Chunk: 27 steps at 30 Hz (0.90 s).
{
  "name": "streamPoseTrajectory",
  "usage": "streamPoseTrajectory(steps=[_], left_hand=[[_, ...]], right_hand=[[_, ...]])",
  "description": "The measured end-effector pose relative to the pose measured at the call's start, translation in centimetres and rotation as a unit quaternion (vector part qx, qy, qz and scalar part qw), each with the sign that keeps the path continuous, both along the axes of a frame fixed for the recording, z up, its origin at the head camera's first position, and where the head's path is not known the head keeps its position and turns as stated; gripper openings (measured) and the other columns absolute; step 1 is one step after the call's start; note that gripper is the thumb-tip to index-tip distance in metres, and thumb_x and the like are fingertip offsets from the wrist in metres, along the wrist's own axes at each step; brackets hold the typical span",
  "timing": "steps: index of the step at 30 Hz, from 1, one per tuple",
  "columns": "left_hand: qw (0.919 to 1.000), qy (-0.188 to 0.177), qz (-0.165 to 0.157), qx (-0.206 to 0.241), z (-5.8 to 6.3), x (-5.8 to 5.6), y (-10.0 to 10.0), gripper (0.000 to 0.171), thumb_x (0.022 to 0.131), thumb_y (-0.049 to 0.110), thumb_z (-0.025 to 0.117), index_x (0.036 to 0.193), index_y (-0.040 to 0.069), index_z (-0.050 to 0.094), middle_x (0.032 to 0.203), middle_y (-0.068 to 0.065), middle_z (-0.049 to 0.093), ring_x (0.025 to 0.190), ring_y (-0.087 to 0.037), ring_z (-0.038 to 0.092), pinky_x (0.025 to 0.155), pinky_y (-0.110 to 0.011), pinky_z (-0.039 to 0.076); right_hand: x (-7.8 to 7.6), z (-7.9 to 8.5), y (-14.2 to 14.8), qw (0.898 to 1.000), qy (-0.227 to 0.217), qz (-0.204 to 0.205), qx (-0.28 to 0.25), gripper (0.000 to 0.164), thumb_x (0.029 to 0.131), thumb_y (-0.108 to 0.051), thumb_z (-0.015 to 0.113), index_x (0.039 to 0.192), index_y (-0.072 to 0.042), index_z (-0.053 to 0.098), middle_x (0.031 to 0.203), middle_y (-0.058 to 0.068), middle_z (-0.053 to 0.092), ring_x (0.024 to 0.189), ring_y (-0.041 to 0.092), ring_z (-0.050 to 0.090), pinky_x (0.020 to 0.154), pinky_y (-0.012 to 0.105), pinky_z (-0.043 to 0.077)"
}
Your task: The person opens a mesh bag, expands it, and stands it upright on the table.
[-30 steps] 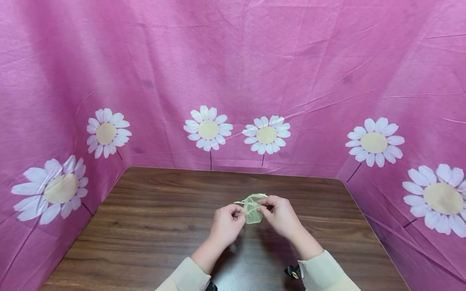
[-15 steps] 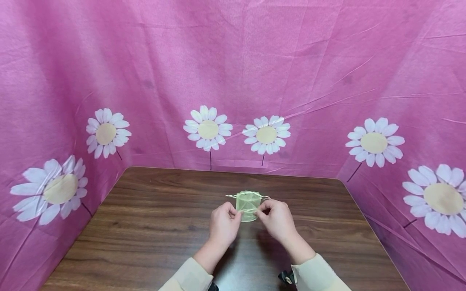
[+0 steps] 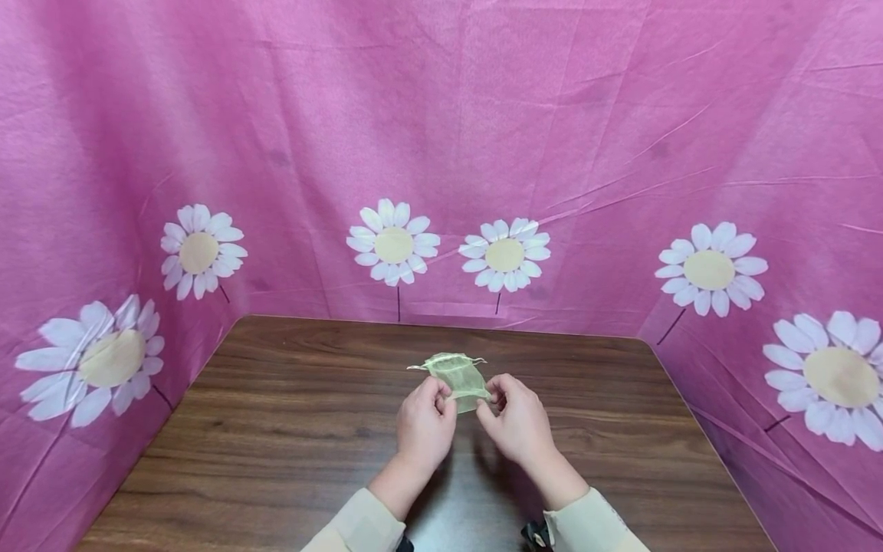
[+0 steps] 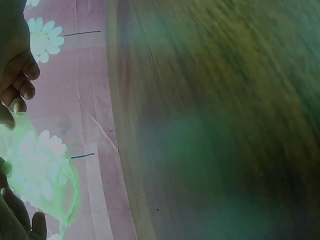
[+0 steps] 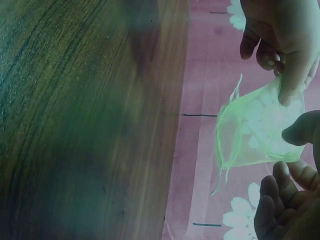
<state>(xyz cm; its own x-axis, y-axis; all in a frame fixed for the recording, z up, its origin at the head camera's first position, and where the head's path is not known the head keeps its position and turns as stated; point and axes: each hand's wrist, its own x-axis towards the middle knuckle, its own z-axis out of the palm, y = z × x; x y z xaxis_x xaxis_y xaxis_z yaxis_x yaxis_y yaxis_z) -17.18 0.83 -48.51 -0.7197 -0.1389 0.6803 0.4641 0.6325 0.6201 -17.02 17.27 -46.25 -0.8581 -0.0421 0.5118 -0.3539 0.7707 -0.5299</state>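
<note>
A small sheer light-green drawstring pouch (image 3: 464,377) hangs between both hands above the table, its gathered mouth and cords pointing away from the person. My left hand (image 3: 425,422) pinches the near left part of it between thumb and fingers. At the near right corner sits my right hand (image 3: 519,424), fingers curled at the edge and thumb a little apart in the head view. In the right wrist view the pouch (image 5: 255,130) looks flat and see-through, with the right thumb (image 5: 302,130) over its corner. Nothing solid shows inside it.
Below the hands lies a dark wood-grain table (image 3: 290,414). A pink cloth (image 3: 441,115) printed with white daisies stands along its back and both sides. Black straps show at both cuffs.
The pouch has been spread out from a crumpled state, then shifted left and away, its mouth tilting left. The right hand has moved slightly left; its thumb has moved apart from the fingers.
</note>
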Motion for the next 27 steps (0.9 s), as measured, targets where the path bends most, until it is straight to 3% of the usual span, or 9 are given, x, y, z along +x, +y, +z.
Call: streamPoseTrajectory(steps=[4, 9, 14, 17, 21, 27], left_hand=[[0.9995, 0.028, -0.009, -0.012, -0.2, -0.1, 0.0, 0.023, 0.070, -0.002, 0.073, 0.082, 0.015, 0.063, 0.065, 0.010, 0.052, 0.057, -0.009, 0.049, 0.055, -0.033, 0.044], [0.9983, 0.048, -0.015, -0.027, -0.4, -0.3, 0.0, 0.024, 0.070, -0.003, 0.073, 0.079, 0.015, 0.060, 0.062, 0.009, 0.050, 0.055, -0.008, 0.047, 0.057, -0.034, 0.043], [0.9952, 0.084, -0.018, -0.047, -0.6, -0.6, 0.1, 0.031, 0.071, -0.008, 0.072, 0.074, 0.015, 0.051, 0.060, 0.006, 0.053, 0.051, -0.011, 0.049, 0.057, -0.034, 0.041], [0.9940, 0.097, -0.019, -0.047, -0.7, -0.7, 0.1, 0.032, 0.071, -0.008, 0.071, 0.073, 0.014, 0.048, 0.059, 0.005, 0.053, 0.050, -0.013, 0.050, 0.057, -0.034, 0.040], [0.9955, 0.091, -0.017, -0.021, -0.9, -0.6, 0.0, 0.028, 0.071, 0.000, 0.073, 0.077, 0.013, 0.049, 0.059, 0.006, 0.046, 0.050, -0.009, 0.043, 0.058, -0.034, 0.038], [0.9978, 0.063, -0.013, 0.013, -1.2, -0.5, -0.2, 0.026, 0.073, 0.014, 0.077, 0.089, 0.010, 0.056, 0.066, 0.007, 0.047, 0.055, -0.002, 0.042, 0.060, -0.033, 0.040]], right_hand=[[-0.1, 0.1, -0.2, 1.000, 0.006, -0.001, 0.008, 0.012, 0.081, -0.006, 0.078, 0.091, -0.010, 0.073, 0.078, -0.004, 0.061, 0.067, 0.011, 0.059, 0.060, 0.032, 0.049], [-0.2, -0.2, -0.3, 0.999, 0.038, -0.018, 0.021, 0.014, 0.079, -0.001, 0.079, 0.079, -0.013, 0.071, 0.071, -0.003, 0.064, 0.061, 0.013, 0.059, 0.055, 0.036, 0.048], [-0.4, -1.0, -0.5, 0.993, 0.108, -0.024, 0.028, 0.029, 0.069, 0.002, 0.082, 0.070, -0.016, 0.060, 0.064, -0.004, 0.058, 0.053, 0.012, 0.053, 0.049, 0.034, 0.043], [-0.4, -1.4, -0.5, 0.985, 0.168, -0.010, 0.027, 0.029, 0.066, 0.005, 0.077, 0.071, -0.015, 0.057, 0.062, -0.005, 0.055, 0.052, 0.010, 0.050, 0.047, 0.031, 0.041], [-0.5, -1.6, -0.6, 0.974, 0.227, 0.009, 0.009, 0.021, 0.068, 0.005, 0.069, 0.077, -0.011, 0.059, 0.063, -0.006, 0.054, 0.054, 0.007, 0.048, 0.047, 0.028, 0.041], [-0.5, -1.4, -0.5, 0.964, 0.264, 0.025, -0.016, 0.018, 0.069, 0.004, 0.065, 0.081, -0.008, 0.062, 0.066, -0.004, 0.055, 0.057, 0.010, 0.050, 0.049, 0.027, 0.042]])
